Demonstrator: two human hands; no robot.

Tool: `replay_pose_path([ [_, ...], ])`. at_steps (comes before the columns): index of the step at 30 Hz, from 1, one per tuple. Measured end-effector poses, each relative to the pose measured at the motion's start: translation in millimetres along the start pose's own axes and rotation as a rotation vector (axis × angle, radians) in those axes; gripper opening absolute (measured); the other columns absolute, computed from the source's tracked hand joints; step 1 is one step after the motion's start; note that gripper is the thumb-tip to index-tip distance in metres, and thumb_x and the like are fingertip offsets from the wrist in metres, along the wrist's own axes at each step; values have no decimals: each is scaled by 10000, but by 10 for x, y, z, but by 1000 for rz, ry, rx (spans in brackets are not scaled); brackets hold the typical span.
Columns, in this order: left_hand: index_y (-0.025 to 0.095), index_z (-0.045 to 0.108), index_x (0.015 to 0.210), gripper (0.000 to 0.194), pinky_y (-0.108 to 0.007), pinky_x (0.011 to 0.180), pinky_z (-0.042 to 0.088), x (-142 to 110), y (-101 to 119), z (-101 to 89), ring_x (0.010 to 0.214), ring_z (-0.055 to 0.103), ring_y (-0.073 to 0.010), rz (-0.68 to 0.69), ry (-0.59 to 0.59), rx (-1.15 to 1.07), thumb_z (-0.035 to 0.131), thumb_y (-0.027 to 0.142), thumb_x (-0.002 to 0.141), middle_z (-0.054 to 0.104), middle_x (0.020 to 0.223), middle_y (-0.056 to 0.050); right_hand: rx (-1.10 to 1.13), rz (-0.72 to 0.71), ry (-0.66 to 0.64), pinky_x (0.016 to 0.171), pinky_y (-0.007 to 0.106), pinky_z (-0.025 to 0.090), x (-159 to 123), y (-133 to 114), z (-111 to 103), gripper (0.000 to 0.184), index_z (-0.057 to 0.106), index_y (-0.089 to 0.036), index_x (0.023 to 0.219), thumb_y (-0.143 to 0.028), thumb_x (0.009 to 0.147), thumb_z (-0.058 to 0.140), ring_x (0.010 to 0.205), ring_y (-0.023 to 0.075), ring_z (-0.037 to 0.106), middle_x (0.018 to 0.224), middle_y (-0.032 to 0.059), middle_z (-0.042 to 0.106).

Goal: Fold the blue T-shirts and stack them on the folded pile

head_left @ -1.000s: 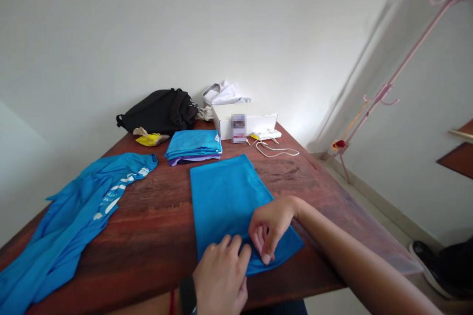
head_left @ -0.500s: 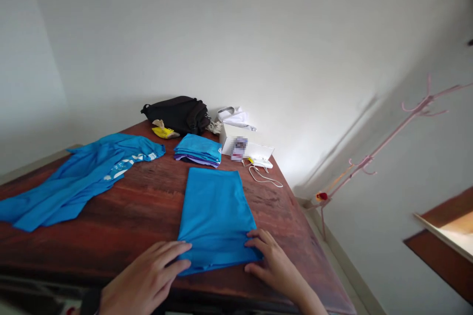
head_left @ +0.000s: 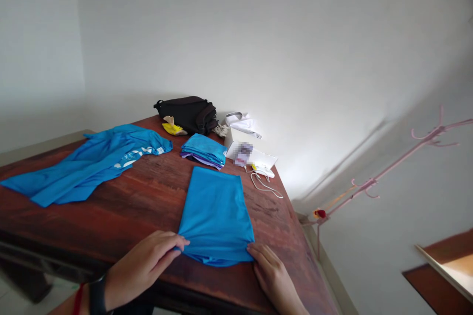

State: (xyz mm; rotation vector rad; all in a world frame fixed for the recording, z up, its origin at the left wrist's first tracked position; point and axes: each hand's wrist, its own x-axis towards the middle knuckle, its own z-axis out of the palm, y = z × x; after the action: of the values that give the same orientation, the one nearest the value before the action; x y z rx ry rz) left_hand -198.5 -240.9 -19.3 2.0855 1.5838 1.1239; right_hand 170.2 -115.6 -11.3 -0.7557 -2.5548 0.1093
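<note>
A blue shirt [head_left: 216, 211], folded into a tall rectangle, lies flat on the wooden table in front of me. My left hand [head_left: 158, 256] pinches its near left corner between thumb and fingers. At the near right corner, my right hand [head_left: 271, 268] has its fingers closed on the edge, with the thumb hidden. Between my hands the near edge is creased and slightly raised, showing a layer underneath. Beyond it sits a stack of folded blue and purple clothes [head_left: 204, 148]. A second blue shirt [head_left: 92, 165] with a white print is spread out loosely on the left.
The dark reddish wooden table [head_left: 148, 197] ends close to my body. Toward the wall are a black bag [head_left: 185, 113], a yellow packet [head_left: 173, 129], a white box [head_left: 236, 139] and a white cord [head_left: 264, 186]. A pink coat stand [head_left: 399, 155] leans in view at right.
Both hands have gone from resting with spread fingers on the folded shirt to gripping its near corners. The near edge has bunched and lifted slightly. My view has shifted a little to the left.
</note>
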Motion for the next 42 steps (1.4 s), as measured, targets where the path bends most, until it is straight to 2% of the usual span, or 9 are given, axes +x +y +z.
replay_pose_path([
  [8, 278, 691, 1086, 285, -236, 966, 492, 142, 125, -67, 1078, 672, -185, -188, -80, -148, 430, 356, 1002, 734, 1119, 8, 195, 182, 26, 895, 367, 588, -4, -62, -36, 273, 696, -260, 1116, -239, 980, 461, 1036, 249, 699, 1095, 93, 728],
  [13, 274, 693, 1071, 300, -219, 936, 491, 96, 214, -186, 1058, 673, -193, -204, -129, -193, 429, 396, 996, 737, 1088, 6, 318, 305, 30, 843, 391, 589, -37, -113, -103, 266, 724, -246, 1012, -377, 978, 495, 947, 281, 715, 998, 99, 749],
  [16, 303, 704, 1077, 270, -192, 913, 496, 15, 276, -258, 1023, 686, -189, -192, -94, -175, 478, 402, 967, 743, 1075, 27, 372, 331, 31, 840, 404, 588, -84, -160, -193, 261, 732, -243, 998, -412, 958, 537, 932, 292, 717, 978, 110, 753],
  [25, 320, 692, 1116, 272, -197, 930, 493, -139, 323, -460, 1047, 656, -189, -239, -78, -187, 523, 453, 950, 718, 1120, 26, 602, 335, 68, 1036, 471, 482, -76, -376, -506, 191, 688, -264, 1030, -387, 951, 564, 1189, 311, 621, 1093, 112, 722],
  [29, 262, 675, 1075, 294, -199, 852, 508, 99, 344, -582, 940, 647, -170, -276, -99, -316, 505, 471, 959, 702, 1029, 13, 541, 474, 148, 773, 375, 553, 104, -365, -511, 272, 677, -221, 904, -479, 926, 594, 821, 256, 648, 839, 83, 681],
  [31, 221, 663, 1017, 314, -200, 783, 512, 289, 298, -608, 866, 631, -159, -293, -95, -391, 495, 481, 961, 680, 954, 5, 536, 521, 169, 609, 303, 498, 278, -314, -460, 337, 650, -206, 827, -530, 908, 605, 660, 201, 567, 706, 39, 603],
  [34, 190, 633, 1008, 352, -216, 696, 518, 584, 113, -574, 779, 610, -153, -328, -94, -488, 502, 510, 946, 631, 857, 5, 622, 575, 180, 496, 245, 392, 600, -190, -319, 405, 642, -191, 868, -593, 887, 602, 560, 149, 473, 633, -7, 526],
  [37, 181, 604, 1064, 417, -246, 629, 542, 845, -163, -483, 739, 623, -170, -350, -121, -557, 525, 561, 911, 606, 828, 1, 654, 610, 203, 454, 225, 316, 904, -17, -131, 434, 655, -179, 921, -608, 864, 618, 510, 125, 417, 605, -25, 509],
  [42, 186, 574, 1025, 428, -277, 538, 556, 1194, -549, -338, 657, 646, -192, -386, -141, -536, 561, 574, 844, 638, 779, -12, 550, 603, 215, 507, 241, 353, 1270, 311, 163, 401, 686, -173, 954, -554, 878, 588, 568, 151, 486, 669, 6, 595],
])
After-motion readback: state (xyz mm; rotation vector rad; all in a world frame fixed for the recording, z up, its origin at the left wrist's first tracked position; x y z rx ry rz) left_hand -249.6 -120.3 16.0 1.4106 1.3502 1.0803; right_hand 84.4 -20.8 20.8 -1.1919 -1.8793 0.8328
